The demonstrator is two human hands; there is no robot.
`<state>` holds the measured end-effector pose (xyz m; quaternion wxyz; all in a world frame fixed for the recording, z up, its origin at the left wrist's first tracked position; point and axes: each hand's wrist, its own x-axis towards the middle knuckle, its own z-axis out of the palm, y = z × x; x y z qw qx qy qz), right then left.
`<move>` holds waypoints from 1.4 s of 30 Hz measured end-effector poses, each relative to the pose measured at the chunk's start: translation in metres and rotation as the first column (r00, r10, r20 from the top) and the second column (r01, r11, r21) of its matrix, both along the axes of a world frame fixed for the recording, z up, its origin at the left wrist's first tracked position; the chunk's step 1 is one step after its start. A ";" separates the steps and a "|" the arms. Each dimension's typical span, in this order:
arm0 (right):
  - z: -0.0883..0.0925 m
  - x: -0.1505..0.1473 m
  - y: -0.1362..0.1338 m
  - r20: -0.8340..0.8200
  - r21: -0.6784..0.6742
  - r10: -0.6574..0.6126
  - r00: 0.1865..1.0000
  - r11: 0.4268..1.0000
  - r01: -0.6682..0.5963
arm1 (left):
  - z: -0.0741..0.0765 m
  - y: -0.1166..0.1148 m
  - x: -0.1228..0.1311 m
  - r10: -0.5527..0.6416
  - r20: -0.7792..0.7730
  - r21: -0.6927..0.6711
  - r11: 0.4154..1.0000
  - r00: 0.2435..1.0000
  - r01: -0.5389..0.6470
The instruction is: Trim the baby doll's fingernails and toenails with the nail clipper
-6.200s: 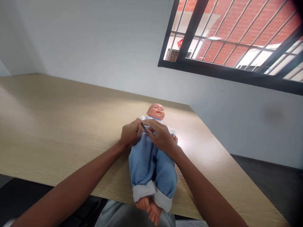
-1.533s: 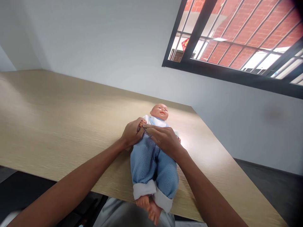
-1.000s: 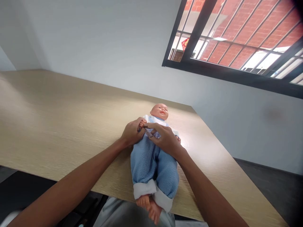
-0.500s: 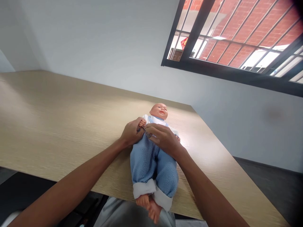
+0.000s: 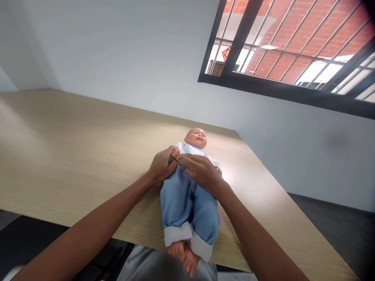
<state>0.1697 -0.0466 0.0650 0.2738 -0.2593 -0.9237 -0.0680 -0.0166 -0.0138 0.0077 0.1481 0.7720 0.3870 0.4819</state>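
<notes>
A baby doll point(image 5: 190, 203) in a white top and blue fleece trousers lies on its back on a light wooden table point(image 5: 73, 156), its bare feet hanging over the near edge. My left hand point(image 5: 161, 166) is closed around the doll's small hand at its side. My right hand point(image 5: 199, 171) rests on the doll's chest and pinches a small metal tool point(image 5: 179, 163), whose tip meets the doll's fingers; the tool is too small to name surely.
A grey wall runs behind the table. A black-framed barred window point(image 5: 287, 50) sits at the upper right, brick beyond it. Dark floor shows to the right of the table. My lap is under the near edge.
Both hands stay at the doll's hand with only tiny shifts of the fingers and tool. The view has drifted slightly.
</notes>
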 end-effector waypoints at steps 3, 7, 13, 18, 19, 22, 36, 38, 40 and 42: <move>0.001 0.000 -0.001 -0.007 -0.015 -0.002 1.000 1.000 0.001 | 0.001 0.000 0.000 0.006 0.005 0.001 1.000 1.000 -0.006; 0.001 -0.001 -0.001 -0.028 -0.048 -0.005 1.000 0.999 0.004 | 0.000 0.001 0.000 0.011 0.002 -0.003 1.000 1.000 -0.011; 0.000 -0.003 -0.002 -0.098 -0.134 -0.002 0.995 0.991 -0.012 | 0.001 -0.001 0.000 0.039 -0.034 -0.031 0.999 0.999 -0.040; 0.001 -0.005 -0.002 -0.308 -0.206 -0.048 0.950 0.978 -0.018 | 0.008 -0.003 -0.001 0.079 -0.138 -0.047 0.995 0.987 -0.086; 0.004 -0.004 -0.001 -0.379 -0.220 -0.076 0.922 0.976 -0.010 | 0.010 -0.003 -0.002 0.094 -0.167 -0.049 0.993 0.982 -0.103; 0.019 0.007 -0.001 -0.589 -0.271 -0.175 0.789 0.963 0.011 | 0.014 -0.005 -0.002 0.132 -0.271 -0.054 0.987 0.953 -0.152; -0.017 0.122 -0.035 -0.738 -0.541 -0.476 0.479 0.841 0.002 | 0.062 -0.023 0.024 0.070 -0.588 0.036 0.998 0.806 -0.060; -0.022 0.118 -0.035 -0.755 -0.540 -0.487 0.438 0.842 0.005 | 0.072 -0.019 0.046 -0.084 -0.599 -0.010 0.995 0.796 0.097; -0.024 0.112 -0.034 -0.775 -0.533 -0.492 0.397 0.846 0.009 | 0.079 -0.009 0.069 -0.292 -0.604 -0.082 0.948 0.742 0.306; -0.027 0.107 -0.034 -0.786 -0.530 -0.498 0.365 0.848 0.014 | 0.082 0.003 0.090 -0.467 -0.593 -0.163 0.867 0.656 0.471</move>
